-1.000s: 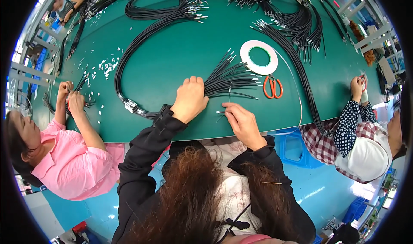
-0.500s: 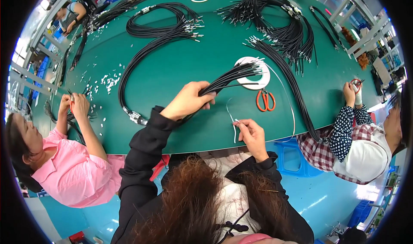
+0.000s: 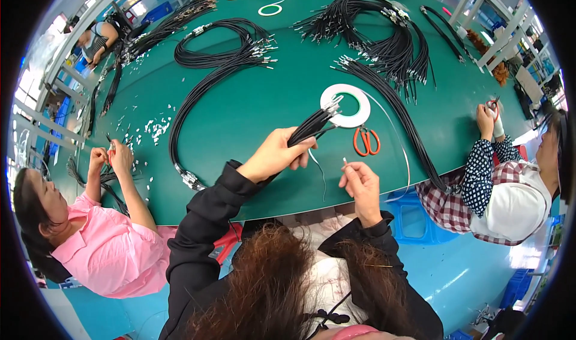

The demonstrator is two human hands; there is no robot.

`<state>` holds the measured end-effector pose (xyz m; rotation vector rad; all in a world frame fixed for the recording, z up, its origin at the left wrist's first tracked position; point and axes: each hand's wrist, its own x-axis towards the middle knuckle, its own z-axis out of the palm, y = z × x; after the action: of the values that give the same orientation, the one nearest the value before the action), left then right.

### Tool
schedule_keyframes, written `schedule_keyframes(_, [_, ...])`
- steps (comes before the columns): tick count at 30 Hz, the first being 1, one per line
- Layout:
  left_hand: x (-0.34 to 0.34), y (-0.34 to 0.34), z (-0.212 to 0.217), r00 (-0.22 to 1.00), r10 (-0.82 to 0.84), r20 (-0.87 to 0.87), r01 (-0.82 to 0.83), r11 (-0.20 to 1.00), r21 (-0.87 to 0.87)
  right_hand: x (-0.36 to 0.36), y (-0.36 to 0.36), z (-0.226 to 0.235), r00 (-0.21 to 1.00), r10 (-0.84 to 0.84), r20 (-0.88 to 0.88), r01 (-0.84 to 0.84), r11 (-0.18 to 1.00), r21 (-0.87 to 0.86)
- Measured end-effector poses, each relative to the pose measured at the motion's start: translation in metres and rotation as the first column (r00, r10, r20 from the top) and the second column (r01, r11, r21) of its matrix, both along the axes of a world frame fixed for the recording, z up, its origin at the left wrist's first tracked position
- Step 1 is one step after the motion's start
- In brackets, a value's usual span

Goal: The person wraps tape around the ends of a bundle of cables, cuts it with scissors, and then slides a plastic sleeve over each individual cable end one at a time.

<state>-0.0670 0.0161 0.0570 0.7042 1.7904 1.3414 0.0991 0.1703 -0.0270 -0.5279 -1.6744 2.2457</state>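
My left hand [image 3: 279, 154] is closed around a bundle of black cables [image 3: 313, 127], whose silver-white ends point away from me over the edge of a white tape roll [image 3: 350, 122]. Beneath that hand a thin pale strand [image 3: 322, 175] dangles; where its upper end attaches cannot be made out. To the right, my right hand [image 3: 363, 190] pinches a small white piece [image 3: 345, 160] between thumb and fingertips. Orange-handled scissors [image 3: 356, 142] lie on the table just beyond the right hand.
The green table [image 3: 270, 100] carries a long cable bundle [image 3: 180, 112] on the left, another [image 3: 408, 124] on the right and coiled cables [image 3: 414, 58] farther off. White scraps [image 3: 157, 129] are scattered at left. Co-workers sit on both sides, a pink-shirted person [image 3: 114, 250] at left.
My right hand has shifted slightly right, and the white strip hanging from it no longer shows. The bundle's ends in my left hand have drawn closer together and nearer to me.
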Motion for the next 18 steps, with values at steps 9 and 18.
schedule_keyframes(9, [-0.002, -0.002, 0.013, 0.998, -0.053, 0.025, 0.05, 0.996, 0.076, -0.011, -0.003, 0.017, 0.992, -0.087, -0.087, 0.092, 0.994, 0.053])
schedule_keyframes(18, [0.016, -0.018, -0.016, 0.931, 0.028, 0.363, -0.12, 0.965, 0.232, -0.019, -0.02, 0.04, 0.943, -0.146, -0.298, 0.168, 0.985, 0.047])
